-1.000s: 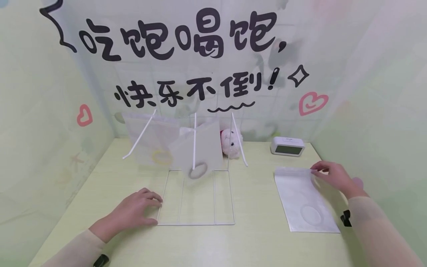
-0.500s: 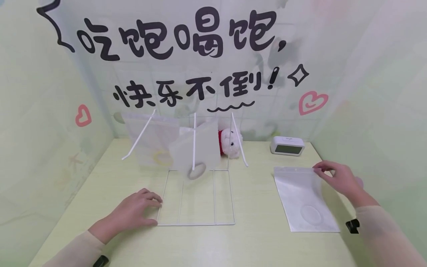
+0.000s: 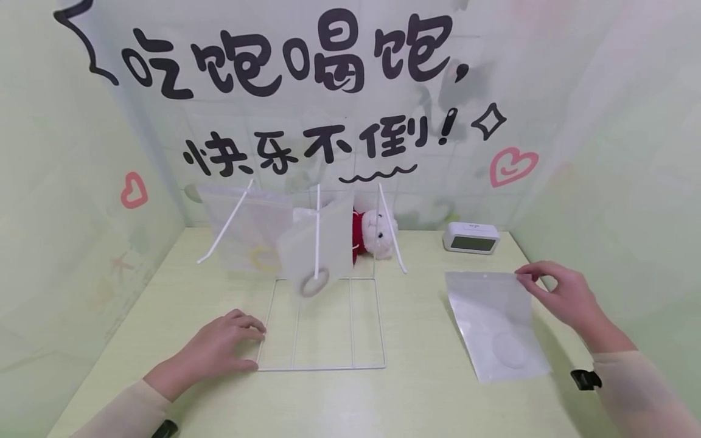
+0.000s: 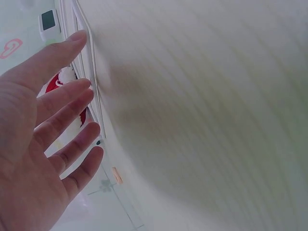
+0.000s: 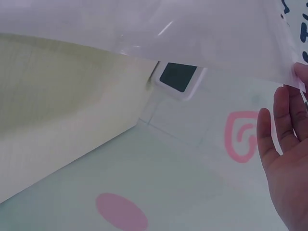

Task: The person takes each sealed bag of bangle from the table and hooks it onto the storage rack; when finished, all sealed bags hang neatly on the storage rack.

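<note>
My right hand (image 3: pixel 566 298) pinches the top right corner of a translucent zip bag (image 3: pixel 487 316) with a pale ring inside. The bag's upper part is raised off the table; whether its lower edge still touches cannot be told. In the right wrist view the bag (image 5: pixel 144 33) stretches above the table from the fingertips. On the left, my left hand (image 3: pixel 213 347) rests at the front left corner of a white wire rack (image 3: pixel 323 368), fingers loosely extended against its base. Two similar bags hang on the rack: one (image 3: pixel 246 222) with a yellow ring, another (image 3: pixel 336 237) with a greyish ring.
Behind the rack lies a white plush toy (image 3: pixel 380 234) in red. A white digital clock (image 3: pixel 471 238) stands at the back right of the table (image 3: pixel 416 401). The rack's right hook (image 3: pixel 392 228) carries no bag. Printed curtains enclose the back and sides.
My right hand has moved slightly right and up, lifting the bag, which was lying flat on the table. The middle hanging bag has turned, uncovering more of the plush toy. My left hand stays put.
</note>
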Tool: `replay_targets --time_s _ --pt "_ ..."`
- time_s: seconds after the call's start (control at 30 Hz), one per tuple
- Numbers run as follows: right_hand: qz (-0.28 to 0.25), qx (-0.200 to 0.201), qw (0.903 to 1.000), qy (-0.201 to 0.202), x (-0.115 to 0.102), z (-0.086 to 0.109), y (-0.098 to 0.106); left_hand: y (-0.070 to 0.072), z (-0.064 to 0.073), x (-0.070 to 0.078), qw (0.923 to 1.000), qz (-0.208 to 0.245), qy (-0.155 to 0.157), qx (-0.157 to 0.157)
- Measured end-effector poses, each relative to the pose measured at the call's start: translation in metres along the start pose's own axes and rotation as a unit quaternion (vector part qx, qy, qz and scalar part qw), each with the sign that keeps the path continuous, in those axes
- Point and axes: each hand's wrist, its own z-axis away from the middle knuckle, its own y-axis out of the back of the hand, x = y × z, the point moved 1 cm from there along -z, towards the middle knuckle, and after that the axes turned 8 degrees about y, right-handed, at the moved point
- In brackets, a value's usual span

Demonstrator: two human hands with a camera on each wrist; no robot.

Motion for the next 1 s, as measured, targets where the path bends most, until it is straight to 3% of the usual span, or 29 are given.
replay_targets --time_s 0.2,0.43,1.0 --pt "-0.024 0.053 0.9950 0.082 -0.022 -0.010 0.005 0.003 0.001 0.002 1.0000 -0.002 0.000 -0.001" --pt "-0.064 0.096 0.9808 0.157 -0.046 -0.023 0.011 0.004 0.001 0.002 1.0000 -0.001 -0.003 0.001" --pt "-0.148 0.084 0.9626 0.210 -0.109 -0.045 0.029 0.003 0.000 0.003 1.0000 0.000 -0.003 -0.001"
